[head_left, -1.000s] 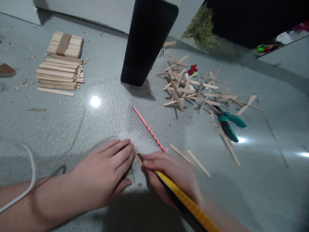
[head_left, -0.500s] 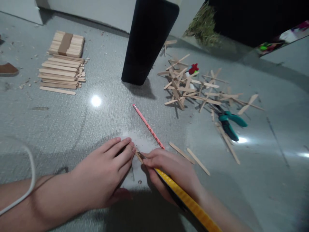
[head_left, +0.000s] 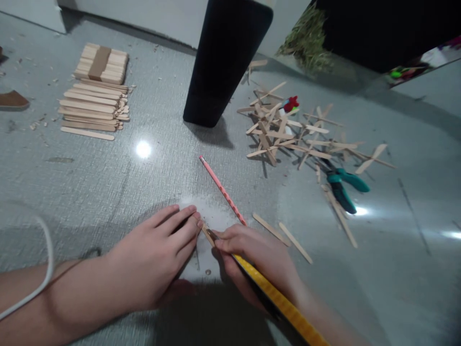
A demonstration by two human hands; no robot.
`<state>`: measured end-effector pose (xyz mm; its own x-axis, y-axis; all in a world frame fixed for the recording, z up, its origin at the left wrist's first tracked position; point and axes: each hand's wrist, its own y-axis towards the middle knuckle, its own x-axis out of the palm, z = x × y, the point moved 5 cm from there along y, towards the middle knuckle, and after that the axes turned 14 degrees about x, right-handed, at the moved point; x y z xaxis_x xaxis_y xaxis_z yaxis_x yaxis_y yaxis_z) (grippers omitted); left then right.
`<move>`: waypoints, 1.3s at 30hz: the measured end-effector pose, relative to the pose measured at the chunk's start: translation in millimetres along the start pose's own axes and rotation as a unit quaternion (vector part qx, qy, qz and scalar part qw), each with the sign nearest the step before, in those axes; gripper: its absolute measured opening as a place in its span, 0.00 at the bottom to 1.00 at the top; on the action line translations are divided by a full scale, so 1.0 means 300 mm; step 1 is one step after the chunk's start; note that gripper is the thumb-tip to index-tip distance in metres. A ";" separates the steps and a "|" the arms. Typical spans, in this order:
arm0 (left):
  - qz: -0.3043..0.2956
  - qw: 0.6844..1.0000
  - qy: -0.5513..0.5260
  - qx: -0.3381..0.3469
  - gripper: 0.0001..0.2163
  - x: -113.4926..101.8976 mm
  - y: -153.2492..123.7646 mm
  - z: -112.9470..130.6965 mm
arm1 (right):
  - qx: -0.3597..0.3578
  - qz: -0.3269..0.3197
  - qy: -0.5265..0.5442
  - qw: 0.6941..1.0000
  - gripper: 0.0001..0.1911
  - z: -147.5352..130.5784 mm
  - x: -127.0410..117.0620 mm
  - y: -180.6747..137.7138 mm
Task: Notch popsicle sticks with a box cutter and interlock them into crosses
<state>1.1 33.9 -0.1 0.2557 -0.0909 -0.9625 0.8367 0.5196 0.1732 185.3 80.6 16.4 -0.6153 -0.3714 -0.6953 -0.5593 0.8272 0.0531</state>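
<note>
My left hand lies palm down near the table's front edge, fingertips close together, pressing on a wooden craft stick. Only a short length of the stick shows between my hands; the rest is covered. Closed around a long yellow-and-black utility knife is my right hand. The knife's blade tip meets the stick just beyond my right fingers. A pink pencil lies beyond my right hand. Two loose craft sticks rest to the right of it.
A stack of craft sticks and a banded bundle lie at back left. A black upright box-like object stands at the back. Crossed stick pieces and green-handled pliers lie right. A white cable crosses my left forearm.
My right hand and the knife have shifted very slightly to the right and toward me along the stick. My left hand stays in place. The view has tilted a little.
</note>
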 end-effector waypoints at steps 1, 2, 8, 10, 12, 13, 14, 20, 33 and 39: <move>0.001 1.000 -0.001 0.001 0.34 0.001 -0.001 0.000 | 0.003 0.001 0.000 1.000 0.12 -0.001 -0.002 -0.001; 0.002 1.000 -0.001 0.000 0.34 0.003 -0.002 0.001 | 0.007 0.003 0.000 1.000 0.11 -0.002 -0.004 -0.002; 0.011 1.000 0.004 0.002 0.34 0.006 -0.003 0.002 | -0.004 0.023 0.009 1.000 0.12 -0.017 -0.011 0.005; 0.014 1.000 0.010 0.004 0.34 0.005 -0.001 0.001 | -0.017 0.032 0.019 0.999 0.12 -0.023 -0.010 0.007; 0.020 1.000 0.016 0.006 0.33 0.002 0.000 0.000 | -0.021 0.038 0.025 0.999 0.12 -0.025 -0.006 0.006; 0.022 1.000 0.018 0.007 0.33 0.000 0.001 -0.001 | -0.020 0.036 0.027 0.999 0.12 -0.024 -0.004 0.005; 0.024 0.999 0.020 0.009 0.33 -0.002 0.003 -0.001 | -0.020 0.039 0.030 0.999 0.12 -0.023 -0.003 0.004; 0.018 1.000 0.019 0.016 0.33 -0.006 0.006 0.000 | -0.020 0.041 0.017 0.999 0.11 -0.022 -0.006 -0.001; 0.019 1.000 0.010 0.020 0.32 -0.003 0.005 0.000 | 0.055 0.112 0.126 0.984 0.13 0.017 -0.029 -0.003; 0.017 1.000 0.004 0.015 0.33 0.008 -0.002 0.001 | 0.027 0.084 0.093 0.992 0.11 0.009 0.006 -0.004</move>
<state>1.5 33.2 -2.3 0.2807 -0.0674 -0.9574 0.8422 0.4957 0.2120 186.6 80.1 13.2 -0.7927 -0.2930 -0.5346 -0.4121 0.9038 0.1157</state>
